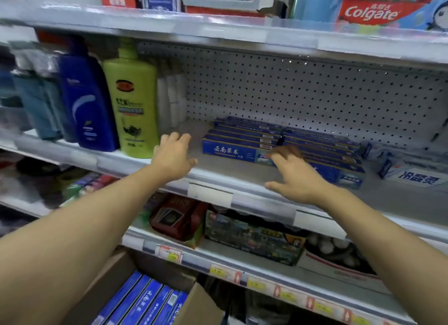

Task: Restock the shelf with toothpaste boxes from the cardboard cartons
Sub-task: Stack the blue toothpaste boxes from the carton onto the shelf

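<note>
A white metal shelf (218,176) with a pegboard back panel (303,92) runs across the view in a shop aisle, with other shelves above and below it. On it lie two rows of blue toothpaste boxes (242,140), flat and packed side by side, the left row a little further back than the right one. The bare shelf surface shows to their left and in front.

The left hand (173,155) hangs over that bare patch, fingers loosely spread and holding nothing. The right hand (295,174) reaches to the front box where the two rows meet, fingers spread; its fingertips seem to touch the box, though blur makes that hard to confirm.

At the left of the shelf stand a green bottle (133,106), a dark blue bottle (87,101) and white bottles (172,99) behind. A white and blue box (412,174) lies at the right end. The shelf above holds a red Colgate pack (373,12). Below, in the lower left corner, an open cardboard carton (116,283) holds more blue toothpaste boxes (143,303) standing on edge. Yellow price tags (254,284) line the lower shelf's rail.
</note>
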A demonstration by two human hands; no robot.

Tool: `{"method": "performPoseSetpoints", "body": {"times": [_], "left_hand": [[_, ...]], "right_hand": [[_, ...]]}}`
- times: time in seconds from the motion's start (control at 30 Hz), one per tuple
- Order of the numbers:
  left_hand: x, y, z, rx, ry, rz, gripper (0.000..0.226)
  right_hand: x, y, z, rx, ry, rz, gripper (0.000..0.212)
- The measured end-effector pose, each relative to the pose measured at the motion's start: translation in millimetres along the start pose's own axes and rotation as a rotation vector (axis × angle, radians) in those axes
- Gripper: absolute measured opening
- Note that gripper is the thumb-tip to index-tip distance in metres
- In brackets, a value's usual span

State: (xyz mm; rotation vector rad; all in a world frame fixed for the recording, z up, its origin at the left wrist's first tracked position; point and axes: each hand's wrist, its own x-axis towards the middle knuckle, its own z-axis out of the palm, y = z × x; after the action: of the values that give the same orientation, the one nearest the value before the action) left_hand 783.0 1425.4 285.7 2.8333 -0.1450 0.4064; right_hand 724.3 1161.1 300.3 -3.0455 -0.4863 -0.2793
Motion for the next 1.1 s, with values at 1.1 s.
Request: {"method": "performPoseSetpoints", "body": {"times": [1.1], "left_hand": [[-339.1, -288.3, 144.5, -0.122, -0.543, -0.847, 0.061]], "right_hand": [[-8.6, -300.3, 300.9, 0.029, -0.654, -0.649, 0.066]]}}
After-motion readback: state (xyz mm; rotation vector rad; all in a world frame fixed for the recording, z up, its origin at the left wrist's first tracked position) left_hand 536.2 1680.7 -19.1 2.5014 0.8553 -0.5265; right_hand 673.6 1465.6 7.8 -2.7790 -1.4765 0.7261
